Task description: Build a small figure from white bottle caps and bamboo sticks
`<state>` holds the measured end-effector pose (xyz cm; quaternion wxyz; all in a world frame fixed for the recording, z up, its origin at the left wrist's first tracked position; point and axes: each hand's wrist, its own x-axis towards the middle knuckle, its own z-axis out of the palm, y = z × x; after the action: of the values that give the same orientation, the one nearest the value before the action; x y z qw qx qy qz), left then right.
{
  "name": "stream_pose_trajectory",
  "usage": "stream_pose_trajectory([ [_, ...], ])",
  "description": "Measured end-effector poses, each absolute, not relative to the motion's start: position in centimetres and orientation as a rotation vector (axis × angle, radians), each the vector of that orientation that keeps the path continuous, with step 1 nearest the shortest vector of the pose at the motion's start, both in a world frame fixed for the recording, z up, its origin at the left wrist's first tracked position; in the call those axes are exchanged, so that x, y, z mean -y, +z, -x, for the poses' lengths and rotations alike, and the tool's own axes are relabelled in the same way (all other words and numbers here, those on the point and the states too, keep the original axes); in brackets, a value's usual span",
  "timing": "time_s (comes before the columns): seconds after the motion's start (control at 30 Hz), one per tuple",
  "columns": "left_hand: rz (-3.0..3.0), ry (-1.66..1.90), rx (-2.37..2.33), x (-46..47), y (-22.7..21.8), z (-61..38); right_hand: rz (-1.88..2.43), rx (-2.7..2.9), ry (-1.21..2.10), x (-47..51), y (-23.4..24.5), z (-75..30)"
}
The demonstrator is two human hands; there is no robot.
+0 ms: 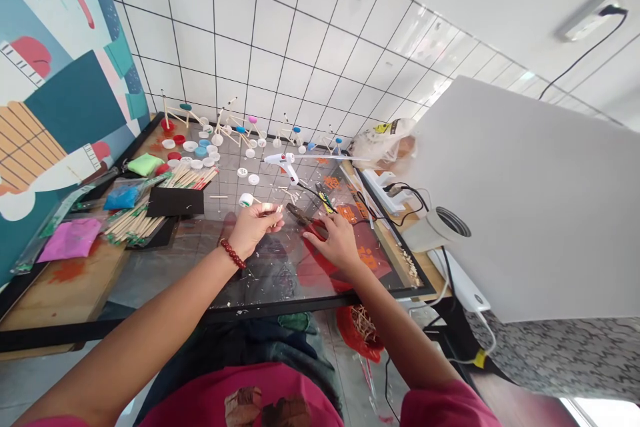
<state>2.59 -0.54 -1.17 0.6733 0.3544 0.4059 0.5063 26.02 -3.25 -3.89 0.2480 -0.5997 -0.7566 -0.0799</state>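
Note:
My left hand [250,230], with a red bead bracelet at the wrist, is closed in a pinch on short pale wooden sticks [279,211]. To its right, my right hand [340,240] is wrapped round the red handles of a pair of pliers [299,215]. The dark jaws point left at the pinched sticks, a little apart from them. Cut stick pieces [290,193] lie just beyond both hands. A white glue gun [283,161] rests further back. Near my left fingers stands a white bottle cap [246,200].
Stick-and-cap models [240,130] line the wall, with loose caps [201,151] before them. Stick bundles [133,223], a black card [176,201] and a pink clay packet [73,240] lie left. Right are a power strip [385,190], cords and a white lamp [435,227].

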Motion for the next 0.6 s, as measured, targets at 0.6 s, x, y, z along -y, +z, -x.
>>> stream_pose_trajectory([
  [0.6,-2.166,1.427,-1.288,0.1,-2.6,-1.5,1.196,1.759,0.702,0.5,-1.4,-18.5],
])
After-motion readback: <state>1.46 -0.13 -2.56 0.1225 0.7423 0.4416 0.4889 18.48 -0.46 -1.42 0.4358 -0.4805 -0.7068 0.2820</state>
